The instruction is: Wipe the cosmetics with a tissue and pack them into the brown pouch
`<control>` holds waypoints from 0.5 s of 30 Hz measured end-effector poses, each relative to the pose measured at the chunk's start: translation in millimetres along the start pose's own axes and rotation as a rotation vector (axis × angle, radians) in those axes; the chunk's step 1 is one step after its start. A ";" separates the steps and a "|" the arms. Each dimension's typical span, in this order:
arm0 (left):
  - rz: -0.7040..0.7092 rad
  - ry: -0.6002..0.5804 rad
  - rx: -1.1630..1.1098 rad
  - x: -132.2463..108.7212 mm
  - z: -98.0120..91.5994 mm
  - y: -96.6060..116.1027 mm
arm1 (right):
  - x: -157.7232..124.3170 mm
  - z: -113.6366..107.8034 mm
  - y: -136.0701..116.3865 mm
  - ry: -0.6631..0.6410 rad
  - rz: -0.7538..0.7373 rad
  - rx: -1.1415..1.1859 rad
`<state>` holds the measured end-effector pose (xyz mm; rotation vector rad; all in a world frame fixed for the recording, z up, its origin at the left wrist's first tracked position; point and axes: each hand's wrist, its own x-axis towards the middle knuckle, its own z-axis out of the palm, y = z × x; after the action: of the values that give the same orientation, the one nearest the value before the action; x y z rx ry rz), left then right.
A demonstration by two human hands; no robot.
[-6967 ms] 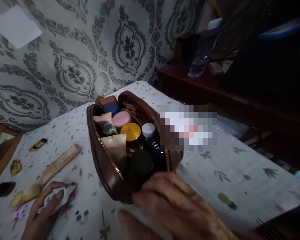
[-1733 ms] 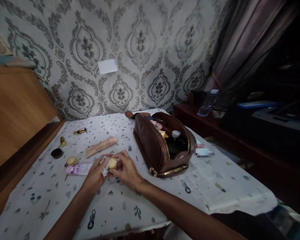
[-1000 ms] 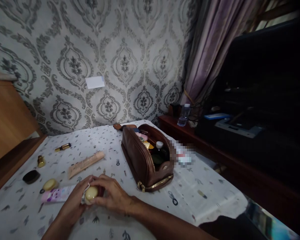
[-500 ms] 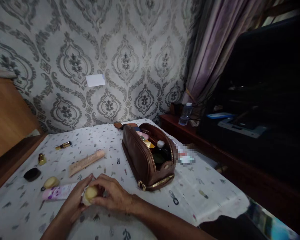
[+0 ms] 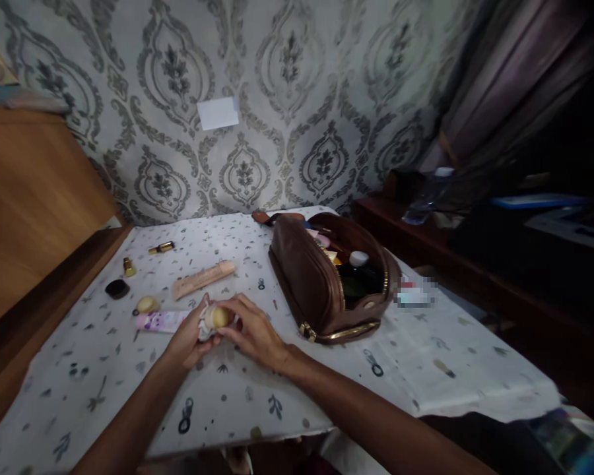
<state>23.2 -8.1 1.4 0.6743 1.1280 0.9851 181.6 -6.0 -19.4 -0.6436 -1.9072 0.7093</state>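
Observation:
My left hand (image 5: 193, 338) is closed around a small white crumpled wrap (image 5: 206, 323), which looks soft, like cloth or tissue. My right hand (image 5: 255, 333) pinches a pale yellow rounded piece (image 5: 221, 317) that sits against the wrap; it looks like a makeup sponge, though its exact kind is unclear. Both hands meet above the tablecloth. Just behind my left hand lies a pink and purple tube (image 5: 161, 321), partly covered by it. Beyond the hands rests a beige tube (image 5: 202, 280). Another yellow rounded piece (image 5: 147, 304) is at the left.
A brown toiletry bag (image 5: 301, 277) stands unzipped on the right, with a white-capped bottle (image 5: 359, 258) and other items inside. Farther left lie a black compact (image 5: 117, 288), a gold cap (image 5: 129, 266) and a lipstick (image 5: 162, 247). A wooden cabinet (image 5: 39, 178) borders the left side.
The camera view has tilted down and turned left, so everything appears shifted right and up. The hands stay together on the same items, and more of the white wrap shows.

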 end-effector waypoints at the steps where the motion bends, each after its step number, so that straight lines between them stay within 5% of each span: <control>1: 0.020 0.002 0.008 -0.3 -0.5 -0.4 | 0.1 0.0 -0.6 0.013 0.010 -0.007; 6: 0.102 -0.020 0.125 -5.7 -3.8 -1.0 | -1.0 -0.2 -3.0 0.038 0.045 -0.044; 15: 0.244 0.190 0.421 -14.5 8.4 -1.4 | -1.5 -7.0 -11.9 0.019 0.088 -0.188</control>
<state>29.9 -21.5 8.9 1.0937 1.4652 1.0418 187.0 -13.8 -9.3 -0.8532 -1.9523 0.5797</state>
